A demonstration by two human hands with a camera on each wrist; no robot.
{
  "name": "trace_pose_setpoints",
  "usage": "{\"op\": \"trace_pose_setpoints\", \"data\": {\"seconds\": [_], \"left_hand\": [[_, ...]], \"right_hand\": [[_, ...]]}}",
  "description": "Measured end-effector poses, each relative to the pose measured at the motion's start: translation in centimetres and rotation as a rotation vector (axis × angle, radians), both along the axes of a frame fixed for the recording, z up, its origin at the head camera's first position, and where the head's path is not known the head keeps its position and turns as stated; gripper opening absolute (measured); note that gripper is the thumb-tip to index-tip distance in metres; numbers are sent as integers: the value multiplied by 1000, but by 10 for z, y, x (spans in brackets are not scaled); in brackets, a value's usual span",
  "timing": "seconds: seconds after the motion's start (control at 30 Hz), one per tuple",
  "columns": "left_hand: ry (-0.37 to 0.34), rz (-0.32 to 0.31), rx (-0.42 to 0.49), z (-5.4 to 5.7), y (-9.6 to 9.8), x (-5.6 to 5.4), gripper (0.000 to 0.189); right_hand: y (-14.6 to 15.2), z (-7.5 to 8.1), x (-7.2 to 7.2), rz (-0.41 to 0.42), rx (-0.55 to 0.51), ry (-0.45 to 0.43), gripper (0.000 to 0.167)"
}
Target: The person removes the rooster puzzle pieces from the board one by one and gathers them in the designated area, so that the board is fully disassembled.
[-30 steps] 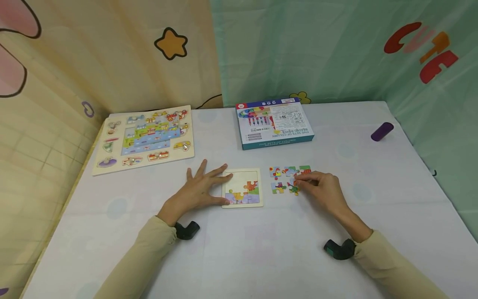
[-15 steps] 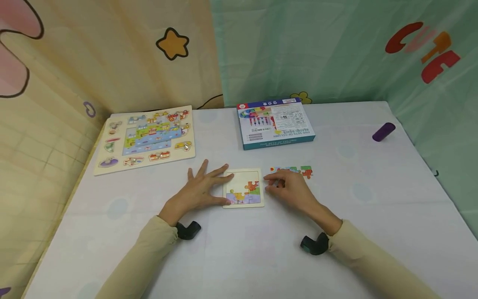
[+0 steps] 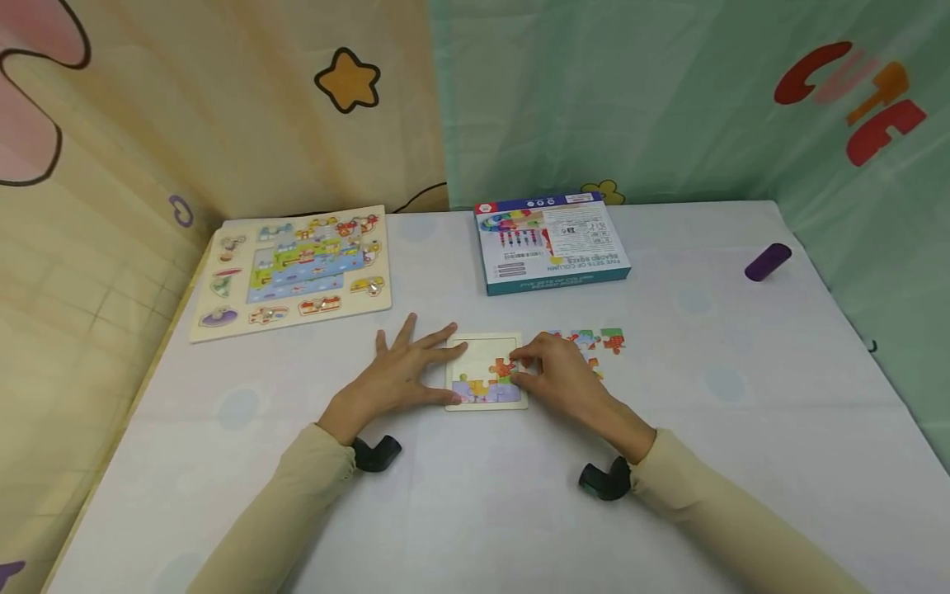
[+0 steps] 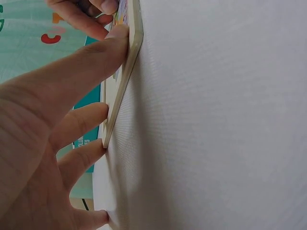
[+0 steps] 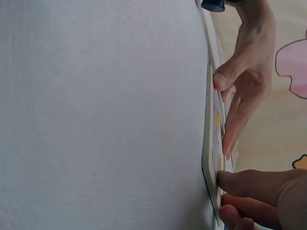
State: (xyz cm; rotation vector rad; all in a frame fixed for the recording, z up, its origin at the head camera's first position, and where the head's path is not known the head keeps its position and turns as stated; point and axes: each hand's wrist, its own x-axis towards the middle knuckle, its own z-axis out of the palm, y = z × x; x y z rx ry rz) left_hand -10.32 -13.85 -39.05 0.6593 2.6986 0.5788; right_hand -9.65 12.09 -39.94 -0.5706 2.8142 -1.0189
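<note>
A small square wooden puzzle frame lies on the table, its lower part and right side filled with jigsaw pieces. My left hand is spread over its left side, thumb and fingertips resting on the border; the left wrist view shows the thumb on the edge. At the frame's right side, my right hand pinches a puzzle piece between thumb and fingers, close over the orange-red piece. The fingers mostly hide the held piece. In the right wrist view the right thumb is right at the frame.
Several loose puzzle pieces lie to the right of the frame, partly behind my right hand. A large wooden picture board with colourful sheets lies at the back left. A flat box and a purple cylinder stand farther back.
My right hand has moved left from the loose pieces to the right side of the puzzle frame, fingers pinched. The left hand has stayed on the frame.
</note>
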Motion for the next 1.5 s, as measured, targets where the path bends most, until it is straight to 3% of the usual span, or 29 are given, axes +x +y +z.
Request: {"op": "trace_pose_setpoints", "data": {"seconds": [1.17,1.5], "left_hand": [[-1,0,0,0,1,-1,79],[11,-5,10,-2,-1,0,80]], "right_hand": [[4,3,6,-86,-156,-18,11],[14,4,6,-144,-171,-115,11]]}}
